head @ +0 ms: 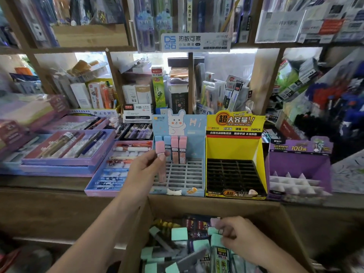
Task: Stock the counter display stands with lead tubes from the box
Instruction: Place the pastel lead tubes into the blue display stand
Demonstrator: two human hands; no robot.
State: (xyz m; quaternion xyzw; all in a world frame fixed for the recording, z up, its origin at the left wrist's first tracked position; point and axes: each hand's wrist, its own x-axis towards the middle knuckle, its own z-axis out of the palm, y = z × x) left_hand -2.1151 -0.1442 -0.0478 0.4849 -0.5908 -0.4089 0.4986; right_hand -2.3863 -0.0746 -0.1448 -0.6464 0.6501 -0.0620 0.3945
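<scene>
Lead tube (160, 147) pinched by left hand (144, 166) over blue stand's (197, 150) free slots, right hand (238, 237) pinching mauve tube (214, 221)

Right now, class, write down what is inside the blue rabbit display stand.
Four tubes stand in its back row; most other slots look empty. The left hand and its pink-capped tube cover the left slots.

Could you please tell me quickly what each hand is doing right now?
Left hand: holding a pink-capped lead tube over the blue stand.
Right hand: pinching a lilac-capped tube in the box, though blurred.
</scene>
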